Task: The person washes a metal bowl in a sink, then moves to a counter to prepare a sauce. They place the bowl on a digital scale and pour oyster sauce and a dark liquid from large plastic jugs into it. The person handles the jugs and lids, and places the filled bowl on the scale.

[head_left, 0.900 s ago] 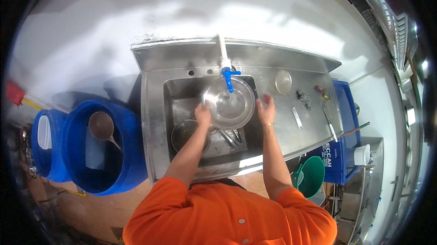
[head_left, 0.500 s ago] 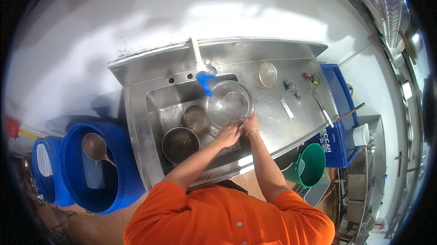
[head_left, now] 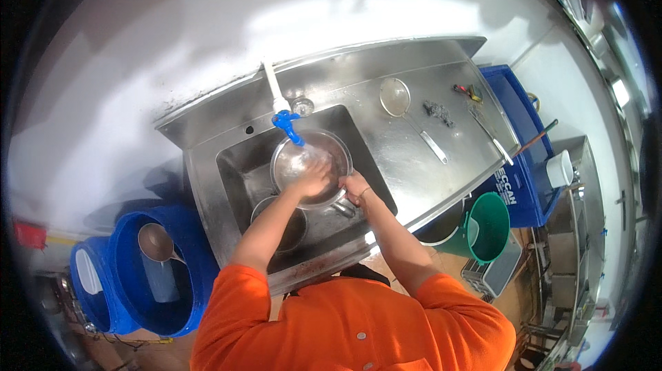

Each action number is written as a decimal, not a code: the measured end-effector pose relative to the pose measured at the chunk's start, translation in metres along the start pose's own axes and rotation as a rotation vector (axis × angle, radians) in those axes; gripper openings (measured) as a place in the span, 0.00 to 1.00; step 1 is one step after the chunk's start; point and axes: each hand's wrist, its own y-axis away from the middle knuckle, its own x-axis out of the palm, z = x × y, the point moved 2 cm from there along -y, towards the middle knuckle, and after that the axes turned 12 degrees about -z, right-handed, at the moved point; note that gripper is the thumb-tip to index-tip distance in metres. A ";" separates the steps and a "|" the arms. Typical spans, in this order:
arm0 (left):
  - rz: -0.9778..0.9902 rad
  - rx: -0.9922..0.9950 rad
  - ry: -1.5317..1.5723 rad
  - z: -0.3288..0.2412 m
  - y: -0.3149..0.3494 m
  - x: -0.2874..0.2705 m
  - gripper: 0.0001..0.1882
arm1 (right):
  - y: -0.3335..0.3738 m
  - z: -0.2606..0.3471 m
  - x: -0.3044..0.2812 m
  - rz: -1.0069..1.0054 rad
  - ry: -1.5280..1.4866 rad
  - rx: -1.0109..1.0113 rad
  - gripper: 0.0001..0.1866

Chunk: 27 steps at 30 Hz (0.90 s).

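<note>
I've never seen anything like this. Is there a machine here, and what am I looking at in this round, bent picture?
There's no machine doing the work: these are a person's own bare hands, below the sleeves of an orange shirt. The camera is worn on the head and looks down; its wide fisheye lens bends the edges.

The left hand reaches inside a metal bowl, while the right hand appears to grip its rim. The bowl is over a steel sink, below a blue tap. A dark, round pan sits partly hidden in the sink.

On the steel counter to the right lie a long-handled strainer, a grey scouring wad and what looks like a knife.
</note>
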 end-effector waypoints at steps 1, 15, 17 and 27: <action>0.228 0.082 -0.037 -0.014 -0.005 -0.003 0.29 | -0.008 -0.001 -0.010 -0.044 -0.021 -0.011 0.27; -0.794 -0.895 1.030 -0.025 0.051 -0.078 0.33 | -0.031 -0.039 -0.021 -0.371 0.846 -0.468 0.17; -1.003 -0.716 0.883 0.011 0.068 -0.059 0.33 | -0.017 -0.021 0.013 -0.508 1.014 -0.916 0.16; -1.184 -0.674 0.506 -0.016 0.063 -0.039 0.35 | -0.031 -0.075 0.094 0.110 1.244 -0.701 0.17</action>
